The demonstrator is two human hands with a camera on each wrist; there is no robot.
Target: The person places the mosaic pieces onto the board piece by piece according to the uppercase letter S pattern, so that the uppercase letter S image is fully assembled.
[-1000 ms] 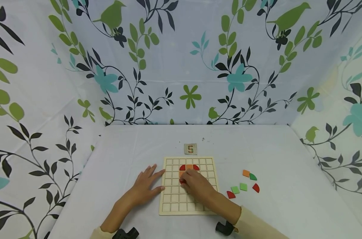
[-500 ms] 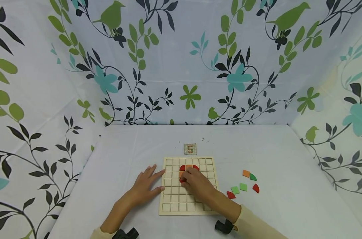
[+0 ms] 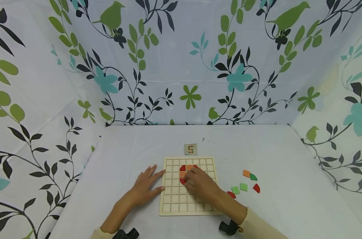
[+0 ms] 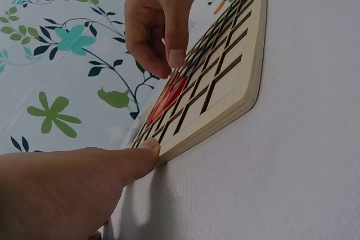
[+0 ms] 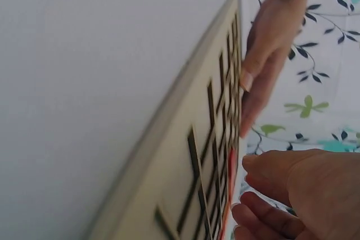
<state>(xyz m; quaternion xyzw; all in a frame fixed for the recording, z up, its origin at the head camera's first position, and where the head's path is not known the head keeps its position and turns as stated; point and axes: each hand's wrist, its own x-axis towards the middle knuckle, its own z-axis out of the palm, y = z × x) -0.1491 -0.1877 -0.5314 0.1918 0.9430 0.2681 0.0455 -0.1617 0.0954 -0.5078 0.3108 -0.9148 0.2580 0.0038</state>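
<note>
two hands are at the wooden grid board (image 3: 188, 186). the left hand (image 3: 145, 186) lies flat with straight fingers against the board's 9 o'clock edge. the right hand (image 3: 198, 184) curls its fingertips (image 4: 176, 57) down on a red tile (image 3: 183, 181) in the board's middle. the tile looks thin, light and stiff, best pinched by its edges. only the head view shows loose tiles (image 3: 243, 186) at 3 o'clock.

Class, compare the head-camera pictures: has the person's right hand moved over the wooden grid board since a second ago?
Yes, slightly. The right hand has slid a little to the right across the wooden grid board, uncovering more of the red pieces in the cells.
</note>
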